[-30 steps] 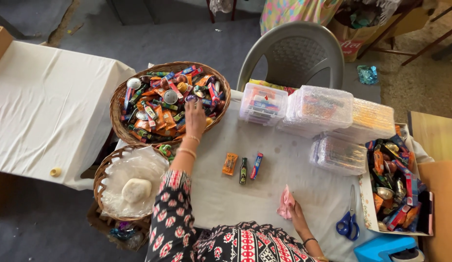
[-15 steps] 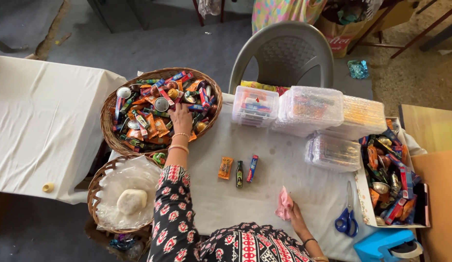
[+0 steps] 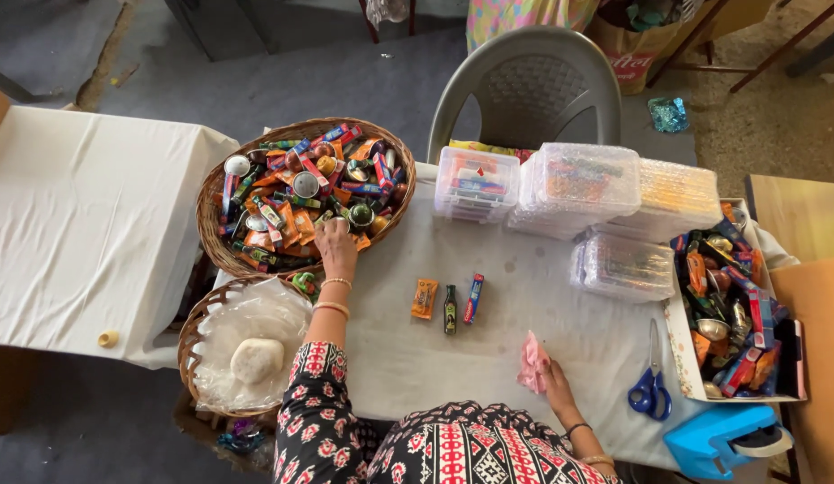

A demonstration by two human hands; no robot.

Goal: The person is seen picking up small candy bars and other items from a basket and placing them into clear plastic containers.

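The left hand (image 3: 335,251) reaches to about eleven o'clock, its fingers curled down on the packets at the near rim of the big basket (image 3: 222,255), a round wicker one heaped with small sachets, tins and tubes in orange, red, blue and green; whether its grip has closed on any one packet cannot be told. The right hand (image 3: 556,381) rests on the white worktop (image 3: 524,296) at about five o'clock, its grip pinched lightly on a crumpled pink pouch (image 3: 532,361). Three small items (image 3: 448,303), orange, dark and blue-red, lie side by side at the centre, between the hands.
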